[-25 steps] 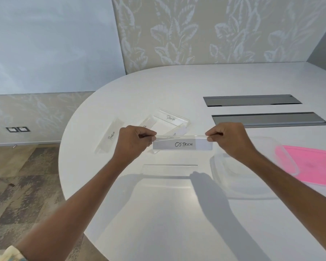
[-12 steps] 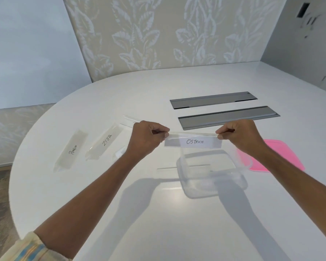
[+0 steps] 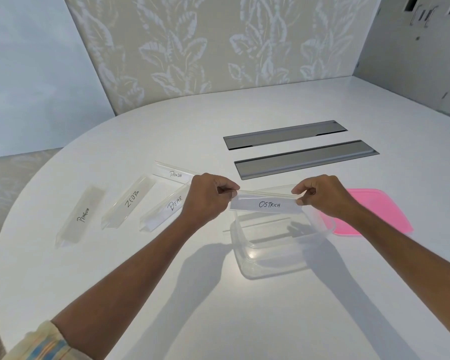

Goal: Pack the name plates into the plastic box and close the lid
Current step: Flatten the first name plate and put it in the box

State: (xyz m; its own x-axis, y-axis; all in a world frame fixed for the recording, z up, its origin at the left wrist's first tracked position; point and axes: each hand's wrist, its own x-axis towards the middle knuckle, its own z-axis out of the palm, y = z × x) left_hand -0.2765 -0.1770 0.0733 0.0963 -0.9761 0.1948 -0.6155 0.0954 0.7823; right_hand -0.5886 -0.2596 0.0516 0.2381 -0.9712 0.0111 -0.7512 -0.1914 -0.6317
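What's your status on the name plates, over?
Both hands, left and right, pinch the OSTRICH plate over the open plastic box. Four plates remain on the table. Pink lid off, beside the box. Nothing blocking.

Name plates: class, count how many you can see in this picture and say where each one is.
5. OSTRICH plate held by both hands above the clear plastic box; PENGUIN, ZEBRA, BEAR and PANDA plates lie on the white table, left of the box.
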